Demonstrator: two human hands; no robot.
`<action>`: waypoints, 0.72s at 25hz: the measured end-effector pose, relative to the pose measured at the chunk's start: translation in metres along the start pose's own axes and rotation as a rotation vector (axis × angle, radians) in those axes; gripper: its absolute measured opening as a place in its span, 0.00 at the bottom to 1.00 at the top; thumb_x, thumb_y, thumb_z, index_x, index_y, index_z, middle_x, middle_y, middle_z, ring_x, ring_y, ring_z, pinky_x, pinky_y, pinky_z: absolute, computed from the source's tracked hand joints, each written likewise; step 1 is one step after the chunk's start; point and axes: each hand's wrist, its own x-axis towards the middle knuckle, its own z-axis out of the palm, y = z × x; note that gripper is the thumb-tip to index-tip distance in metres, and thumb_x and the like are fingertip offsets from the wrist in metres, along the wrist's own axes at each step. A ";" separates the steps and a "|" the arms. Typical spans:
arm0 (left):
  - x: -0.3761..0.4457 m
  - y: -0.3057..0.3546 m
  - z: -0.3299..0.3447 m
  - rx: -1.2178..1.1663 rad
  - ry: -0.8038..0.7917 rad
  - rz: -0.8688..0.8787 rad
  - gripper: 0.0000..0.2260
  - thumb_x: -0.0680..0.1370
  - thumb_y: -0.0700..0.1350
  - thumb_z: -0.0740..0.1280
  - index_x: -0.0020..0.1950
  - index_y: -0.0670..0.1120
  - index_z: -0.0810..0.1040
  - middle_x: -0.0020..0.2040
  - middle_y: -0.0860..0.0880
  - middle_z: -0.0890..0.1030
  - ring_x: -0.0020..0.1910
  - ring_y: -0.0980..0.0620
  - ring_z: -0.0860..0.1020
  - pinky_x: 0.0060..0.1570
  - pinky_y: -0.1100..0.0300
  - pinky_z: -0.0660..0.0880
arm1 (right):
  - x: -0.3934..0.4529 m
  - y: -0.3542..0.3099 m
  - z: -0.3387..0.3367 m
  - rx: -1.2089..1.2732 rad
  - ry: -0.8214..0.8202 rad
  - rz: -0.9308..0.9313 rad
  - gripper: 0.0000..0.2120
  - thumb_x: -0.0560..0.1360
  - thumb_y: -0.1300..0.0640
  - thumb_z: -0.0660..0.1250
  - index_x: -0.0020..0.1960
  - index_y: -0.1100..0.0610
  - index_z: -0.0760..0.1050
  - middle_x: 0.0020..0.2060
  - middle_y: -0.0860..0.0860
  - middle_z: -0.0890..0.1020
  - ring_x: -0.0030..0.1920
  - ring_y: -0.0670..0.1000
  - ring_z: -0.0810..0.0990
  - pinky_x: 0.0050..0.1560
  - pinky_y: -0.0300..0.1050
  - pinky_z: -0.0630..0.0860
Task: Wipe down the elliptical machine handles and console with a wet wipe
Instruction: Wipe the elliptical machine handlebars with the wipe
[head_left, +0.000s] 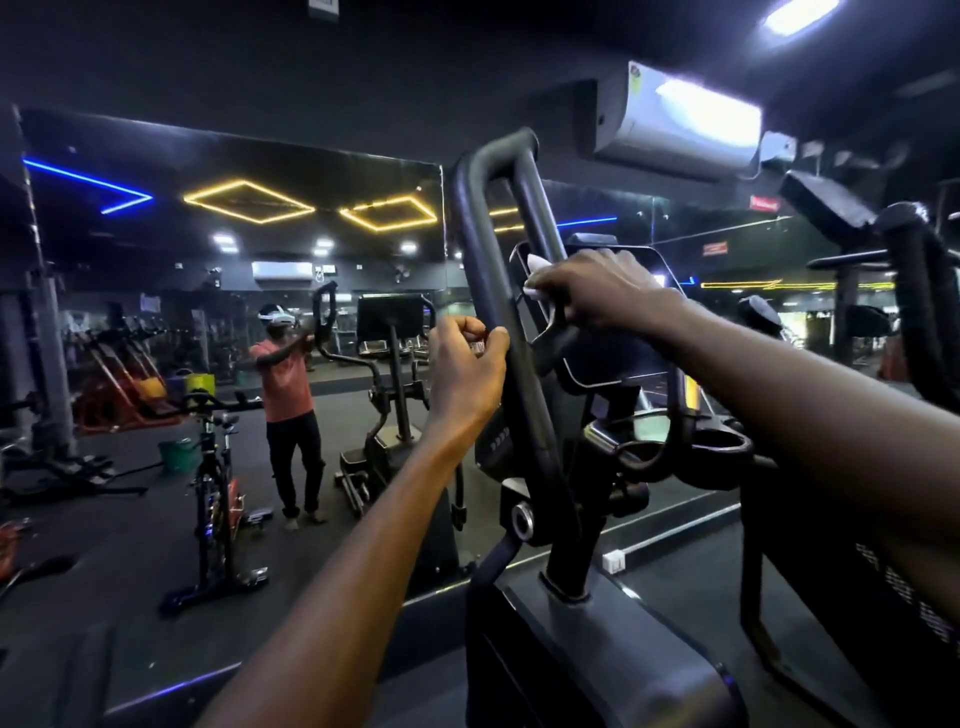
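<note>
Elliptical machine handle (493, 291), a black looped bar, rises up the middle of the view, with the console (613, 332) just behind it and to the right. The left hand (465, 371) is curled around the outer tube of the handle about halfway up, thumb and fingers wrapped onto the bar. The right hand (597, 291) reaches across from the right with its fingers bent, pinching a white wet wipe (535, 273) and pressing it against the inner tube of the handle, right at the left edge of the console. Only a small crumpled part of the wipe shows, past the fingertips.

Below the console, a dark tray with cup holders (722, 441) sits on the machine's column, and the machine's black base (597, 649) fills the lower middle. A wall mirror (234, 312) to the left reflects a person in an orange shirt wearing a white headset, standing at the same machine with arms raised. A spin bike (213, 483) stands on the dark gym floor on the left. An air conditioner (675, 124) hangs high on the wall at upper right, beside another black machine (914, 312) at the right edge.
</note>
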 end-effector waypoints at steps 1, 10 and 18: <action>0.007 0.002 0.002 0.016 0.001 0.020 0.09 0.78 0.47 0.67 0.53 0.45 0.70 0.54 0.46 0.71 0.46 0.51 0.75 0.40 0.62 0.75 | 0.010 -0.001 -0.003 -0.068 0.005 -0.028 0.19 0.76 0.53 0.67 0.66 0.44 0.72 0.56 0.55 0.80 0.54 0.64 0.80 0.40 0.51 0.69; 0.079 0.028 0.011 0.172 0.129 0.206 0.11 0.75 0.45 0.68 0.52 0.48 0.68 0.55 0.47 0.66 0.54 0.47 0.74 0.55 0.50 0.78 | 0.089 0.020 -0.018 -0.305 0.067 -0.090 0.19 0.81 0.55 0.59 0.71 0.42 0.68 0.70 0.42 0.71 0.64 0.58 0.73 0.42 0.51 0.67; 0.100 0.028 0.017 0.173 0.170 0.204 0.11 0.71 0.49 0.67 0.49 0.49 0.68 0.54 0.48 0.66 0.53 0.45 0.74 0.54 0.46 0.78 | 0.107 0.007 -0.021 -0.432 0.096 -0.106 0.10 0.77 0.56 0.63 0.57 0.52 0.76 0.55 0.51 0.79 0.68 0.59 0.65 0.62 0.59 0.63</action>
